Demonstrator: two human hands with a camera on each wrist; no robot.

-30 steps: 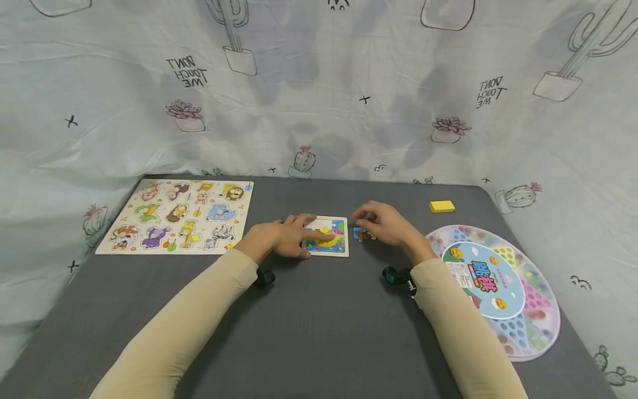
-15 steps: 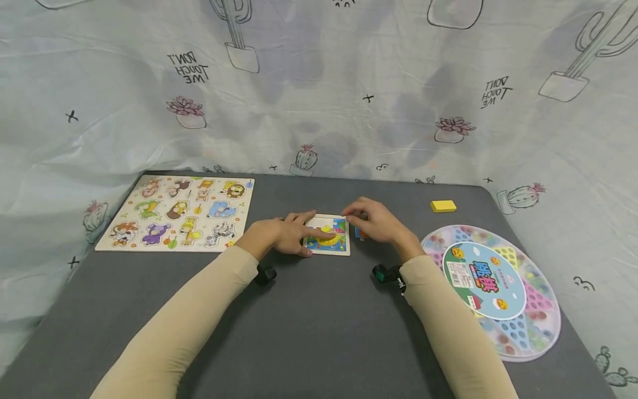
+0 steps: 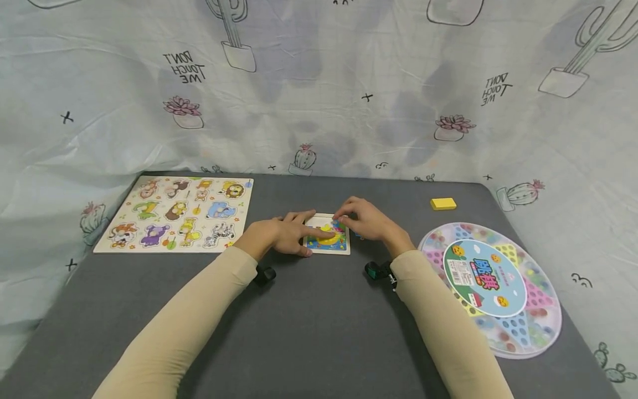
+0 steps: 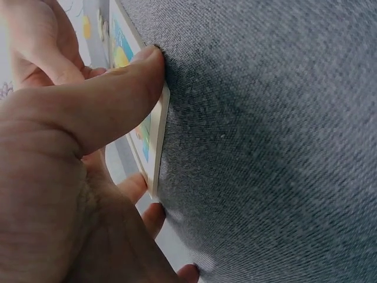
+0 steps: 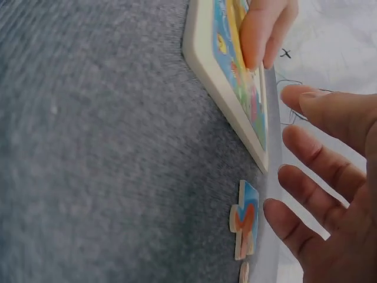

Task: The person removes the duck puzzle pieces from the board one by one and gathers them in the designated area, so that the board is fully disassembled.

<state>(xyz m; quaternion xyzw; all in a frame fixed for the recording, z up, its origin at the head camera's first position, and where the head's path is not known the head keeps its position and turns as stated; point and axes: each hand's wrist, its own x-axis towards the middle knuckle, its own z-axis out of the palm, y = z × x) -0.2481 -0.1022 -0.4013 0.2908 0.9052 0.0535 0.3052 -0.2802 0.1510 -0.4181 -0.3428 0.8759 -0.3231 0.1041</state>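
Observation:
A small wooden jigsaw board (image 3: 329,250) with a colourful picture lies flat on the table. My left hand (image 3: 285,237) rests on its left side, index finger extended across the picture. In the left wrist view, the thumb (image 4: 132,85) touches the board's edge and the other fingers are spread around the far corner. My right hand (image 3: 370,221) hovers by the board's far right corner, thumb and index finger close together, nothing visible between them. Its other fingers (image 5: 309,191) are loosely bent. A loose jigsaw piece (image 5: 246,219) lies beneath them, mostly hidden in the head view.
A large animal puzzle board (image 3: 169,221) lies on the left of the grey table (image 3: 314,332). On the right are a round Chinese checkers set (image 3: 535,327) and a small yellow block (image 3: 443,204). A patterned curtain (image 3: 309,83) hangs behind.
My right hand has moved left from the loose pieces to the board's far right corner, covering more of the pieces. My left hand has stayed on the board.

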